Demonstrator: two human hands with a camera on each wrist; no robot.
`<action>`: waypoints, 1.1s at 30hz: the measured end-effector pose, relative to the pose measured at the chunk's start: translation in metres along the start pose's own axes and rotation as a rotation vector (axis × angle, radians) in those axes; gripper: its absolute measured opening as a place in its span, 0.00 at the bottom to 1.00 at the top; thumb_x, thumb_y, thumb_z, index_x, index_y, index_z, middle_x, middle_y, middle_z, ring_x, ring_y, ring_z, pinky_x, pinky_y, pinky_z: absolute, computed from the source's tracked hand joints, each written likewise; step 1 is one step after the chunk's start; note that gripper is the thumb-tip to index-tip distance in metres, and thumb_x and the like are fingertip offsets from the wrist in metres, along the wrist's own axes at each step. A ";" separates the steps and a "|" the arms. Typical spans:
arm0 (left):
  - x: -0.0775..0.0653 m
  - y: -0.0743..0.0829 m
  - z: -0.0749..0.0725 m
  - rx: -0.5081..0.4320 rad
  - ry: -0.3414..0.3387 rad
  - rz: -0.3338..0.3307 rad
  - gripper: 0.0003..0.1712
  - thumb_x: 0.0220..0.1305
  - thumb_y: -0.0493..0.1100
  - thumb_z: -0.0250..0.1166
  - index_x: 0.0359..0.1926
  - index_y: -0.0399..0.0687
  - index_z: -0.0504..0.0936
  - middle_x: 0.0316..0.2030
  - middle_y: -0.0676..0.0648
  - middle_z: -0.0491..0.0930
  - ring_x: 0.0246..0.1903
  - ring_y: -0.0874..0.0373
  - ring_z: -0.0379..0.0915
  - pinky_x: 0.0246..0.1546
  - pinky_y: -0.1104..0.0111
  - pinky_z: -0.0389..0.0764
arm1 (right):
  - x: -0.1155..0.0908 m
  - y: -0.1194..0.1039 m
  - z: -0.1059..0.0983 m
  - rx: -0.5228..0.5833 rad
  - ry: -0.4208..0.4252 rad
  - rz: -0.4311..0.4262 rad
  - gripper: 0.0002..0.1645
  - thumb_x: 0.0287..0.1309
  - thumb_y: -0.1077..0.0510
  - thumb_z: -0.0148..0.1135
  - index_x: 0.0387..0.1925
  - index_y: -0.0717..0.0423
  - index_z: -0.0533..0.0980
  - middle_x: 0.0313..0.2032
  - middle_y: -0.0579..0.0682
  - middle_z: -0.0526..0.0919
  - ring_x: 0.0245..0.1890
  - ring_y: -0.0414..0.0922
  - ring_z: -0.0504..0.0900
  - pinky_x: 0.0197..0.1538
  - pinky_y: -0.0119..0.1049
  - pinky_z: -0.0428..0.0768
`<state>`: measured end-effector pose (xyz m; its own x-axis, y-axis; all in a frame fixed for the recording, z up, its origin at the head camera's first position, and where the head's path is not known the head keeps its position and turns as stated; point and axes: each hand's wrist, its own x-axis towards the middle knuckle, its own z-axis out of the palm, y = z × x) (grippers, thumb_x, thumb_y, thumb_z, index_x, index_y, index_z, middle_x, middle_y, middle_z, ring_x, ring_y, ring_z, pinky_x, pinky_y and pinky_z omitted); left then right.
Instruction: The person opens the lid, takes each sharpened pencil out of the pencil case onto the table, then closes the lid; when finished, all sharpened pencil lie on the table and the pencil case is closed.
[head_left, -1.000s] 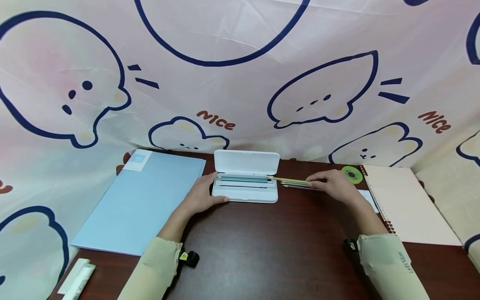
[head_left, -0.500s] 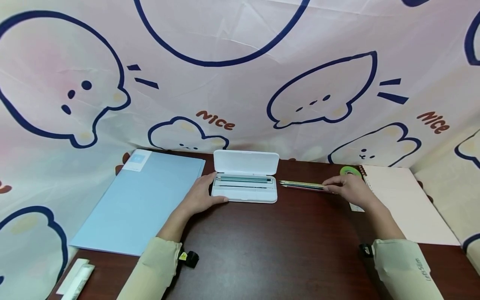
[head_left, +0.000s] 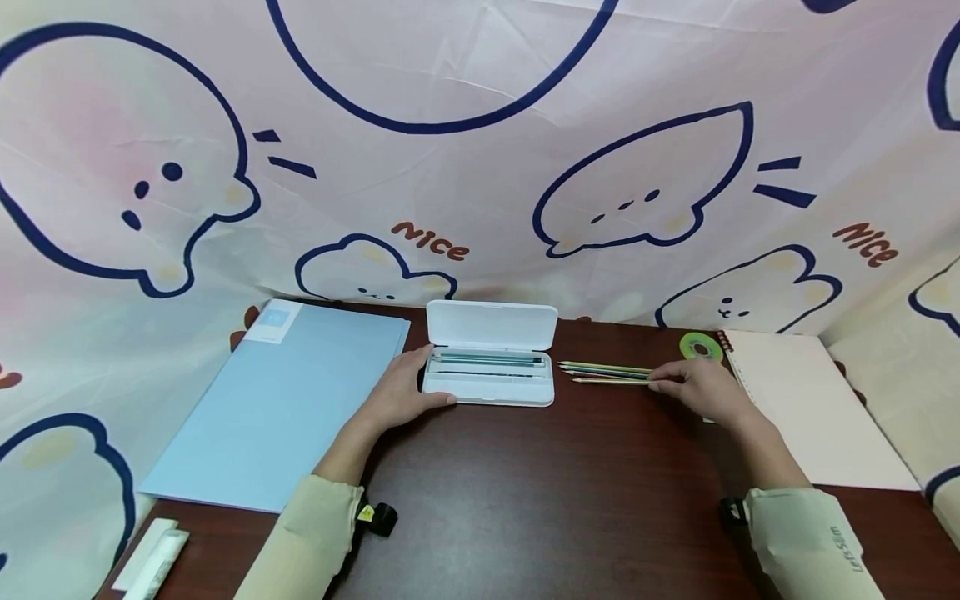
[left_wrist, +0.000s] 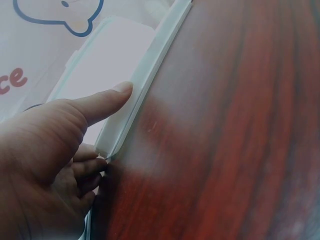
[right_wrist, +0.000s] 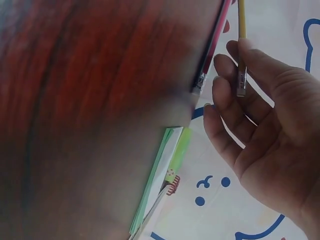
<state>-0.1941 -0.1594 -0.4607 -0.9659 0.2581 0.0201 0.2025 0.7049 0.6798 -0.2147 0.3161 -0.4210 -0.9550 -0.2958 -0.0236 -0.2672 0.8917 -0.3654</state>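
A white pencil case (head_left: 489,390) stands with its lid raised at the back of the table, several green pencils (head_left: 489,359) lying in its tray. My left hand (head_left: 401,387) holds the case's left end, thumb on the near edge and fingers round the side, as the left wrist view also shows. To the right, my right hand (head_left: 701,387) pinches a yellow pencil (right_wrist: 242,25) near its eraser end between thumb and fingertips. Several more pencils (head_left: 600,367) lie side by side just behind it; a red one (right_wrist: 214,47) shows in the right wrist view.
A blue folder (head_left: 285,400) lies left of the case. A spiral notebook (head_left: 817,408) and a green ring-shaped roll (head_left: 701,345) are on the right. Two small white boxes (head_left: 153,558) sit at the near left. A printed cloth (head_left: 480,183) hangs behind the table.
My right hand has moved right, away from the case; the pencil tip that overlapped the case's right end is clear of it. The pinched pencil now sits nearer me than the others. My left hand stays.
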 end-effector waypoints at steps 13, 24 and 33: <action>0.000 -0.001 -0.001 -0.005 0.008 0.013 0.53 0.56 0.55 0.77 0.77 0.47 0.61 0.71 0.41 0.70 0.70 0.42 0.64 0.69 0.44 0.66 | 0.002 -0.004 0.002 -0.037 -0.009 0.015 0.10 0.65 0.51 0.67 0.44 0.51 0.87 0.39 0.51 0.89 0.36 0.45 0.80 0.42 0.48 0.80; 0.000 -0.001 0.000 0.012 0.002 -0.003 0.54 0.57 0.56 0.76 0.78 0.47 0.59 0.73 0.41 0.67 0.72 0.41 0.60 0.71 0.44 0.64 | 0.007 -0.008 0.004 -0.061 -0.027 -0.001 0.06 0.64 0.54 0.68 0.41 0.48 0.86 0.36 0.48 0.88 0.33 0.43 0.78 0.38 0.42 0.78; -0.001 0.000 0.000 0.008 -0.002 -0.017 0.54 0.57 0.57 0.76 0.78 0.48 0.59 0.73 0.40 0.66 0.72 0.41 0.60 0.71 0.43 0.64 | 0.012 -0.007 0.004 -0.076 -0.030 -0.033 0.04 0.63 0.56 0.69 0.39 0.48 0.86 0.37 0.48 0.88 0.34 0.43 0.81 0.39 0.47 0.80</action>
<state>-0.1930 -0.1600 -0.4606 -0.9688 0.2477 0.0075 0.1879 0.7146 0.6738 -0.2239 0.3054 -0.4223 -0.9416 -0.3341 -0.0410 -0.3081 0.9046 -0.2945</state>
